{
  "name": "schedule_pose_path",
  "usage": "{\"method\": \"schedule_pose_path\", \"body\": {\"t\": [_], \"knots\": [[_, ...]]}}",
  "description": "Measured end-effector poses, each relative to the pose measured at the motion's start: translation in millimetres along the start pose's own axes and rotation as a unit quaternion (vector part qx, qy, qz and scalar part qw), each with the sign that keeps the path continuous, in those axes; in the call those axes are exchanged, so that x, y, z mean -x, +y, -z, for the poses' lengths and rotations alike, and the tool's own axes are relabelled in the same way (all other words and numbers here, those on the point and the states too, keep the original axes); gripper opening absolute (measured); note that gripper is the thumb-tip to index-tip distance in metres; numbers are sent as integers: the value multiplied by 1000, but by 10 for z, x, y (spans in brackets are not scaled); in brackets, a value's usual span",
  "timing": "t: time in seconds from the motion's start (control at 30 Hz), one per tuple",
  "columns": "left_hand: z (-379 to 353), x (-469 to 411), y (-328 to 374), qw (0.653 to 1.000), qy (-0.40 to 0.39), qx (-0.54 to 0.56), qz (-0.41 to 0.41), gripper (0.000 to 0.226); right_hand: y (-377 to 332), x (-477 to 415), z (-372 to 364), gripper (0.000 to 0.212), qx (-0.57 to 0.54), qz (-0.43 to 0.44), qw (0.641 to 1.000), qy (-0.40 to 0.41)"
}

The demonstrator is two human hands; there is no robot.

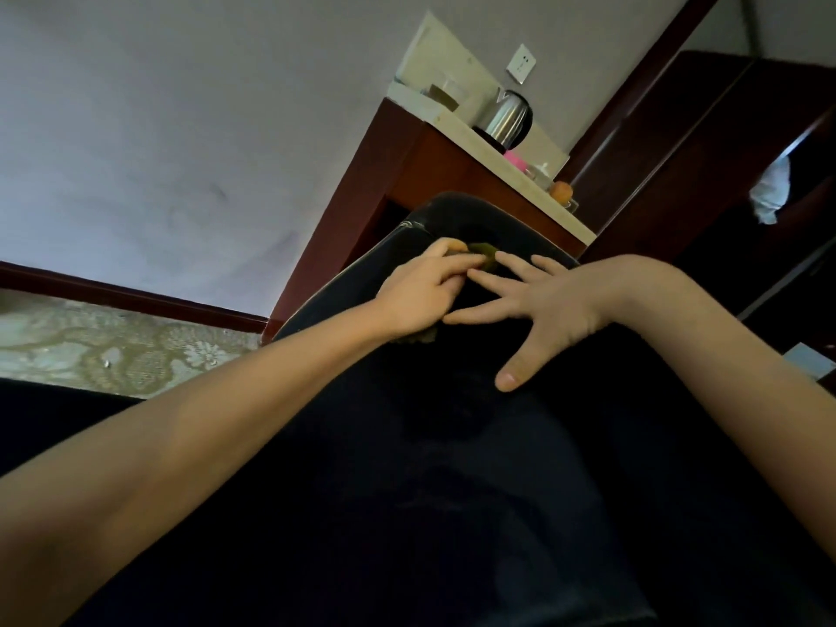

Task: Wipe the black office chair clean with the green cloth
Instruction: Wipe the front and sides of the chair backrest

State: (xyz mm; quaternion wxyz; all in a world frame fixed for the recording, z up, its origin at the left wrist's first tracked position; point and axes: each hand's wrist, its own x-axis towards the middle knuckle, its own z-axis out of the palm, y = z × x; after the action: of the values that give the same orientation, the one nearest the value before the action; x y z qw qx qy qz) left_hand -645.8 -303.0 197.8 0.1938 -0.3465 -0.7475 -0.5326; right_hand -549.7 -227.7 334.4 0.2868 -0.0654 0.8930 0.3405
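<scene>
The black office chair (452,468) fills the lower middle of the head view, its dark padded surface running away from me to a rounded far end. My left hand (420,291) rests near that far end with fingers curled on the green cloth (622,259), of which only a small olive patch shows past the fingertips and a scrap under the palm. My right hand (543,305) lies flat on the chair beside it, fingers spread, holding nothing. The two hands' fingertips almost touch.
Behind the chair stands a dark red wooden cabinet (398,174) with a pale top carrying a steel kettle (504,117), a pink item and an orange fruit. A dark wooden wardrobe (705,151) is at the right. Patterned floor (113,350) lies at the left.
</scene>
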Motion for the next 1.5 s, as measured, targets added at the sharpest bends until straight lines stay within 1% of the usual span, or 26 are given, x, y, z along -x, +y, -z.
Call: {"method": "schedule_pose_path", "body": {"t": [0.1, 0.17, 0.23, 0.3, 0.37, 0.47, 0.57, 0.77, 0.83, 0.93, 1.07, 1.17, 1.27, 1.4, 1.5], "knots": [[19, 144, -42, 1000, -16, 20, -19, 41, -25, 12, -1, 75, -6, 11, 1000, 2], [33, 191, -61, 999, -19, -14, -26, 42, -49, 8, 5, 65, -16, 16, 999, 24], [21, 163, -84, 998, -24, -64, -15, 42, -63, -8, 10, 56, -17, 8, 999, 40], [25, 68, -124, 996, -23, -80, 26, 42, -75, -32, 5, 52, -3, -4, 999, 36], [48, -41, -202, 994, -16, -90, 59, 42, -83, -63, -9, 53, 16, -15, 999, 31], [86, -169, -312, 990, -20, -112, 84, 42, -95, -122, -27, 57, 42, -34, 998, 35], [90, -280, -382, 984, -18, -135, 118, 41, -83, -181, -47, 55, 57, -43, 996, 57], [99, -580, -661, 967, 9, -84, 240, 43, -48, -269, -54, 54, 42, -47, 995, 80], [78, -650, -739, 962, 20, -77, 263, 42, -27, -295, -71, 54, 47, -48, 993, 92], [68, -647, -787, 963, 33, -68, 259, 43, -18, -297, -79, 54, 55, -49, 992, 99], [72, -483, -752, 973, 47, -76, 211, 44, -33, -295, -79, 55, 62, -51, 991, 103], [0, -213, -678, 974, 56, -98, 194, 43, -51, -294, -94, 55, 63, -56, 991, 102], [-94, 166, -664, 972, 61, -106, 200, 43, -66, -304, -100, 55, 58, -60, 991, 104], [-172, 632, -583, 970, 62, -81, 220, 41, -85, -294, -105, 54, 58, -60, 991, 107], [-182, 749, -504, 968, 68, -61, 232, 41, -94, -293, -106, 53, 61, -61, 991, 105]]}}
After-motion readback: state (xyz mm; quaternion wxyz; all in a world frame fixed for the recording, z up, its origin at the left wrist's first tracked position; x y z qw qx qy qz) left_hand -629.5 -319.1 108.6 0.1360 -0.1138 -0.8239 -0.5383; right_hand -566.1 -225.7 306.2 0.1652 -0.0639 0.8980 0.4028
